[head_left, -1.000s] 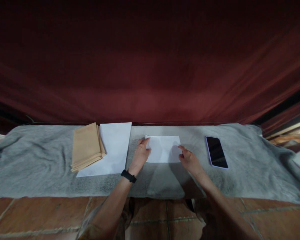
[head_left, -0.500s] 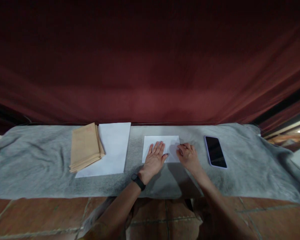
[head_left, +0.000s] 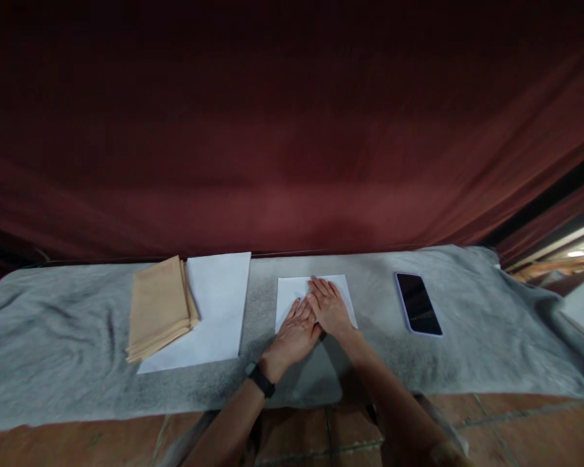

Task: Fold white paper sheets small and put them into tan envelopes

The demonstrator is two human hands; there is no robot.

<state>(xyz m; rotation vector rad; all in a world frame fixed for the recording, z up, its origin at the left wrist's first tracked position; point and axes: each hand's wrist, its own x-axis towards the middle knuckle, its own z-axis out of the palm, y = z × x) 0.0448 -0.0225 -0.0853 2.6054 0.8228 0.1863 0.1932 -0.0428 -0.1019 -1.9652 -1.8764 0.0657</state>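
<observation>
At centre of the grey cloth [head_left: 78, 337], left hand [head_left: 296, 334] and right hand [head_left: 329, 306] lie open and flat on the small white paper sheet [head_left: 286, 293]. Uneven pressure could wrinkle or shift it.

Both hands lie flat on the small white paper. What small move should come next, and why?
Probably slide the left hand out over the white paper while the right hand pins it: both palms rest flat mid-sheet, and its far left part lies bare and unpressed.

Dim scene, soft focus, bowed edges
</observation>
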